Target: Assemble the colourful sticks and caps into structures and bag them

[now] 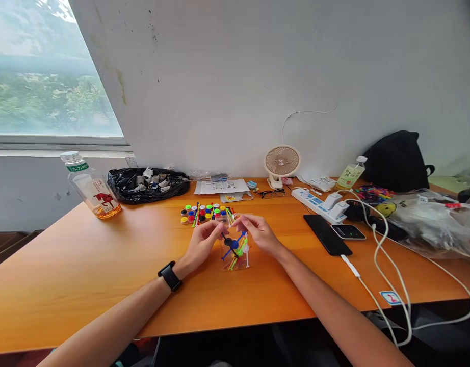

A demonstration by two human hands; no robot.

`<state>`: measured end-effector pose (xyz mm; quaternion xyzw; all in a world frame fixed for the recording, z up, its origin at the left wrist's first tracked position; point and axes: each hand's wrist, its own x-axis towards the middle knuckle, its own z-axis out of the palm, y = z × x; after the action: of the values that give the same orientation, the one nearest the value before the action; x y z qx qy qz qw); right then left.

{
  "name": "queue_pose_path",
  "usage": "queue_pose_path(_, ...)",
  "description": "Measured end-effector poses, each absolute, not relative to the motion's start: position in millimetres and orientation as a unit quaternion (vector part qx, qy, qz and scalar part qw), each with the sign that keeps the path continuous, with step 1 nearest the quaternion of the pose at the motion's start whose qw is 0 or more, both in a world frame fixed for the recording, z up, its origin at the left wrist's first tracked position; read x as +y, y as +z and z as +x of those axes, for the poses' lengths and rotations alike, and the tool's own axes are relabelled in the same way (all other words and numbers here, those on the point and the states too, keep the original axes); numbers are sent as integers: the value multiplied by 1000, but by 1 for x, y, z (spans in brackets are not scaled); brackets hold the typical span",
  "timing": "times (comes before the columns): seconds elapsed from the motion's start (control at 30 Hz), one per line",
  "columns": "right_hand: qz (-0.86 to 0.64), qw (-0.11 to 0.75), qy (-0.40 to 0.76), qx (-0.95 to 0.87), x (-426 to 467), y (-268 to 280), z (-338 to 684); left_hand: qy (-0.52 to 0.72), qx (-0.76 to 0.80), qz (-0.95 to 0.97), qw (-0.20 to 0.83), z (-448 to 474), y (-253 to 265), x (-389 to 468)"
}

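Between my two hands is a small clear plastic bag point(240, 265) with coloured plastic pieces inside: round discs with thin sticks in black, blue, green, yellow and white. My left hand point(202, 239), a black band on its wrist, pinches the bag's upper left edge between thumb and fingers. On the other side, my right hand point(261, 234) grips the upper right edge, thumb against fingers. Just beyond the hands, several round coloured caps point(191, 216) lie in rows with thin coloured sticks point(197, 214) among them.
At left stands a drink bottle point(95, 188) near a black plastic bag point(151, 196). Papers point(219, 187), glasses point(273, 193) and a small fan point(282, 162) line the wall. A power strip point(315, 204), phone point(327, 234), white cables point(384, 242) and clear bags point(437, 224) occupy the right.
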<state>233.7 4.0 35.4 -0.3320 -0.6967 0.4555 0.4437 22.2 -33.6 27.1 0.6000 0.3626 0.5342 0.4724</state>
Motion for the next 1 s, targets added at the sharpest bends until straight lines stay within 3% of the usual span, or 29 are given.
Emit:
queue_pose_path(0.3, -329, 438, 480, -685, 2, 31, 230, 560, 360, 559, 494, 18, 22, -27)
queue_pose_path(0.53, -343, 441, 466, -686, 0, 38, 230, 543, 393, 589, 451, 15, 28, -27)
queue_pose_path(1.0, -328, 451, 525, -643, 11, 35, 240, 530, 375, 562, 512, 4, 35, -22)
